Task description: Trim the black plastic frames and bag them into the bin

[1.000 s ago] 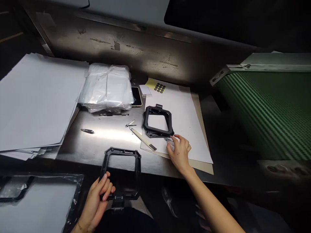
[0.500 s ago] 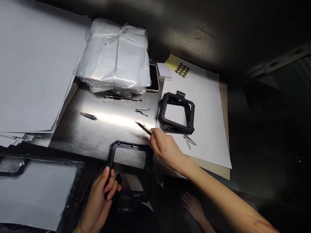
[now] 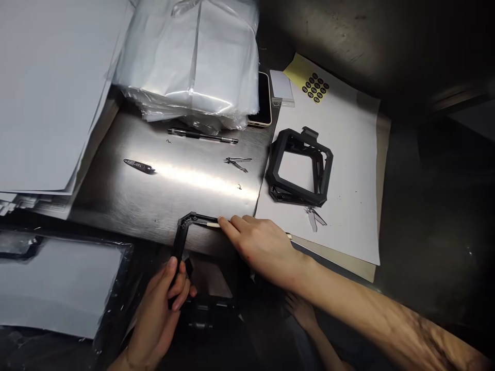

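Note:
A black plastic frame (image 3: 179,246) is pinched at its left side by my left hand (image 3: 164,293), its near part dim and partly out of sight. My right hand (image 3: 263,242) is closed around a slim, pale-handled tool (image 3: 212,225). One end of this tool lies against the frame's far bar, and its other end pokes out behind the hand. Two more black frames (image 3: 281,184) are stacked askew on white paper to the right. Two small nippers lie nearby, one (image 3: 237,164) on the metal, the other (image 3: 316,218) on the paper.
Tied clear plastic bags (image 3: 189,62) stand at the back beside a phone (image 3: 264,100). A pen (image 3: 203,136) and a small dark blade-shaped piece (image 3: 139,166) lie on the metal table (image 3: 116,198). Paper sheets (image 3: 58,93) fill the left. Black-on-yellow round stickers (image 3: 316,87) lie at back right.
My right hand has brought the tool down onto the frame's far bar. A tiny dark shaving, earlier at the tool's tip, now lies on the metal. The left hand keeps its grip.

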The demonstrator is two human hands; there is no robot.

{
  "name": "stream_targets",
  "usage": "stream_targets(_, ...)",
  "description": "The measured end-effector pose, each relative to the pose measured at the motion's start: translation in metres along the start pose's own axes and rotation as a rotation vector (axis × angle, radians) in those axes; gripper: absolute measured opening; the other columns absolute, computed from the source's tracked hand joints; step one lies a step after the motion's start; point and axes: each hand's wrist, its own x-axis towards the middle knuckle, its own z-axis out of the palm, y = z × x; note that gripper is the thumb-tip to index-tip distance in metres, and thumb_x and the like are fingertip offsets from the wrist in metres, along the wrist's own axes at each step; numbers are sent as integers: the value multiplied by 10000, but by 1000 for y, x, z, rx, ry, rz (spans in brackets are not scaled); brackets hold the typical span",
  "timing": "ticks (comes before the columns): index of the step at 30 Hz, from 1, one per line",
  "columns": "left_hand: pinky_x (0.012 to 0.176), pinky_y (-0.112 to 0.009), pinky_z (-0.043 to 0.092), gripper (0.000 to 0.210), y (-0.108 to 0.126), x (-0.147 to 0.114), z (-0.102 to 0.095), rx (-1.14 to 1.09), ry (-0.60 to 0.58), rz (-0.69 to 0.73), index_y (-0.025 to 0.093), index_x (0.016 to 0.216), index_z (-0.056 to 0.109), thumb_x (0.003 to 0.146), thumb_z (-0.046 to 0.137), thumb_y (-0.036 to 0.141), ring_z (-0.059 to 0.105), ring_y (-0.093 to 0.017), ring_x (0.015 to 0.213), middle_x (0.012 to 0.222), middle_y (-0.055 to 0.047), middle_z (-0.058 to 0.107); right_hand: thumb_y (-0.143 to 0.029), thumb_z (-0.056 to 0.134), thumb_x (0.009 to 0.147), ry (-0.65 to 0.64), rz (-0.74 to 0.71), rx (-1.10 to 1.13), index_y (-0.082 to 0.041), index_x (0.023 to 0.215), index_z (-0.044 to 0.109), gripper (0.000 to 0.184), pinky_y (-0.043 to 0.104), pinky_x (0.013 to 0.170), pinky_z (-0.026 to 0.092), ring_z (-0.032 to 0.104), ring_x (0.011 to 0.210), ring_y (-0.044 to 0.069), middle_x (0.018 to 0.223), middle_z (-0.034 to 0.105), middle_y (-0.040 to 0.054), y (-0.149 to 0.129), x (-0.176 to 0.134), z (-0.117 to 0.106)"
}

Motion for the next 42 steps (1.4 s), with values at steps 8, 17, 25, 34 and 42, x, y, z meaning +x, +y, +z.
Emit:
stream_targets(8,517,-234,421,282,-6,4,-4,0,22,32,132,637,575,777,475,355,232,-44,371,413,94,252,-25,368,766,53,3,-55,-109,965,524,266,283,394,267,521,576,191,697,550,47,-7,0,-1)
stream_targets(17,422,-197,389,296,-11,7,6,-22,205,87,159,520,524,732,537,366,227,-43,338,372,92,291,18,348,706,129,-29,-97,-98,815,524,237,261,365,207,460,466,153,606,481,37,-19,-3,-4)
stream_targets(25,416,-195,402,265,-14,6,6,-28,239,104,165,539,546,705,569,370,268,-44,332,377,86,314,31,319,713,60,-27,-90,-111,811,481,236,261,363,162,446,452,150,604,473,33,-15,-10,-5)
stream_targets(34,410,-180,393,300,-14,10,5,-9,226,109,137,552,557,716,552,388,241,-22,315,351,101,288,52,357,676,-88,28,-32,-116,830,510,274,265,376,139,474,457,144,616,509,29,-9,-13,-14)
stream_targets(42,450,-213,419,296,-12,9,4,24,165,111,144,537,534,717,552,379,251,-27,317,359,102,294,-115,406,769,-239,158,482,-143,688,522,144,187,420,259,434,469,85,599,532,23,12,-6,-10)
